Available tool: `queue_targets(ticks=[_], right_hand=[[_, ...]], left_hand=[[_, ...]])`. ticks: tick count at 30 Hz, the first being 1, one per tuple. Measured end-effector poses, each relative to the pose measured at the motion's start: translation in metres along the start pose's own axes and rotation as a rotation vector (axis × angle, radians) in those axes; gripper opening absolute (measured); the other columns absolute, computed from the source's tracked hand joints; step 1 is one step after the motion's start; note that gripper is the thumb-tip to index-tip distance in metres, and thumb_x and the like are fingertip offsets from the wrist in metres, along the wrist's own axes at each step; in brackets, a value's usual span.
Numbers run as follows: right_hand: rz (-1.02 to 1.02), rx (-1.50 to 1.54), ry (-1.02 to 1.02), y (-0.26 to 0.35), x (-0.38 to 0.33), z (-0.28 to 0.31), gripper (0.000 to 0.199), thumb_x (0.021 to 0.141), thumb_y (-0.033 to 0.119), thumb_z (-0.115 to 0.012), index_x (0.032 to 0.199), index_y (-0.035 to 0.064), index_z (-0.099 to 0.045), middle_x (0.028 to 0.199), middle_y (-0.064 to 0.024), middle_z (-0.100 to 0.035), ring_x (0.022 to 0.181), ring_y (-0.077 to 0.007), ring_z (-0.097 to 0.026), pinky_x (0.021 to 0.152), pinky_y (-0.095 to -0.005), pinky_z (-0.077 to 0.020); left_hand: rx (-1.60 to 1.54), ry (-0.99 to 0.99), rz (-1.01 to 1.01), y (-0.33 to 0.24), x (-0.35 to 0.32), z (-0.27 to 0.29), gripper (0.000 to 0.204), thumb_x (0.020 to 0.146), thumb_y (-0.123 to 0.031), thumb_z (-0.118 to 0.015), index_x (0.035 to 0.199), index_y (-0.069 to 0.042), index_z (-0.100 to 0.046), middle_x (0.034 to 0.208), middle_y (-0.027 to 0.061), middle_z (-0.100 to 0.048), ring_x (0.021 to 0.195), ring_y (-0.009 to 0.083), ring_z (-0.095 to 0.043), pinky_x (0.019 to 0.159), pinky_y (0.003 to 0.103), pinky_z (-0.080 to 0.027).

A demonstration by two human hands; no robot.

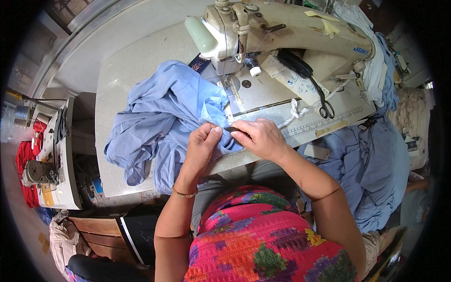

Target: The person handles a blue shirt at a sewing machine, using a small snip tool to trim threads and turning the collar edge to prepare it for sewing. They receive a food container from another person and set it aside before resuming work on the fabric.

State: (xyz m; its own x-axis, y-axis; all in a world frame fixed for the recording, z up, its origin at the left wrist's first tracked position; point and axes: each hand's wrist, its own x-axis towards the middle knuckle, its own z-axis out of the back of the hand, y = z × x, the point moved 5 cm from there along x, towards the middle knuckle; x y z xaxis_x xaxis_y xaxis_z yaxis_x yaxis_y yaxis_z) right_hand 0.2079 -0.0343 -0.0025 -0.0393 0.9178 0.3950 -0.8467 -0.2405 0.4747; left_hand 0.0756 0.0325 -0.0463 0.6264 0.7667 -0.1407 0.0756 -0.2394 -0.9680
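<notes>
Head view: your left hand (204, 142) pinched the blue cloth (162, 105), bunched on the counter (117, 70) before the sewing machine (300, 28), its folds spreading leftward. Your right hand (261, 137) pinched a slim dark tool (231, 129), its long axis roughly sideways, exposed end pointing left.

The garment (171, 101) lies across the left half of the table (123, 66), reaching its near edge — the sewing machine (286, 28) stands toward the far right corner, a cloth heap (369, 164) beside the near right
</notes>
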Motion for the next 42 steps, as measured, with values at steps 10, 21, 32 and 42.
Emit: queue_targets(ticks=[10,21,32,42], right_hand=[[-0.014,-0.009,-0.020,0.003,-0.001,0.000,0.016,0.081,0.023,-0.058,0.086,0.0081,-0.057,0.067,-0.0112,-0.059,0.059,-0.0301,-0.057,0.053,-0.0389,-0.0432],[0.010,-0.034,-0.065,0.006,-0.002,0.002,0.015,0.080,0.024,-0.058,0.084,0.0089,-0.057,0.066,-0.0102,-0.059,0.058,-0.0294,-0.057,0.053,-0.0376,-0.0429],[-0.094,0.103,-0.006,0.002,-0.001,0.003,0.017,0.082,0.023,-0.057,0.087,0.0073,-0.057,0.063,-0.0143,-0.057,0.060,-0.0330,-0.057,0.052,-0.0409,-0.0424],[-0.307,0.406,0.168,-0.007,-0.005,-0.005,0.023,0.084,0.026,-0.057,0.089,0.0036,-0.057,0.061,-0.0104,-0.053,0.052,-0.0237,-0.051,0.050,-0.0307,-0.0389]], left_hand=[[0.000,0.005,-0.016,0.000,-0.001,0.000,0.018,0.088,-0.016,-0.052,0.074,-0.005,-0.055,0.066,-0.0095,-0.042,0.060,0.0008,-0.032,0.051,0.018,-0.026],[-0.161,0.037,0.016,-0.001,-0.002,-0.003,0.014,0.087,-0.013,-0.053,0.076,-0.005,-0.056,0.068,-0.0086,-0.046,0.061,0.0006,-0.035,0.053,0.017,-0.029],[-0.142,0.036,0.017,0.002,-0.004,-0.003,0.012,0.087,-0.012,-0.055,0.087,-0.001,-0.060,0.077,-0.0034,-0.056,0.067,0.0017,-0.046,0.059,0.017,-0.038],[-0.081,0.023,-0.015,-0.002,-0.006,-0.003,0.012,0.087,-0.011,-0.054,0.085,-0.001,-0.060,0.076,-0.0036,-0.056,0.067,0.0017,-0.045,0.059,0.018,-0.037]])
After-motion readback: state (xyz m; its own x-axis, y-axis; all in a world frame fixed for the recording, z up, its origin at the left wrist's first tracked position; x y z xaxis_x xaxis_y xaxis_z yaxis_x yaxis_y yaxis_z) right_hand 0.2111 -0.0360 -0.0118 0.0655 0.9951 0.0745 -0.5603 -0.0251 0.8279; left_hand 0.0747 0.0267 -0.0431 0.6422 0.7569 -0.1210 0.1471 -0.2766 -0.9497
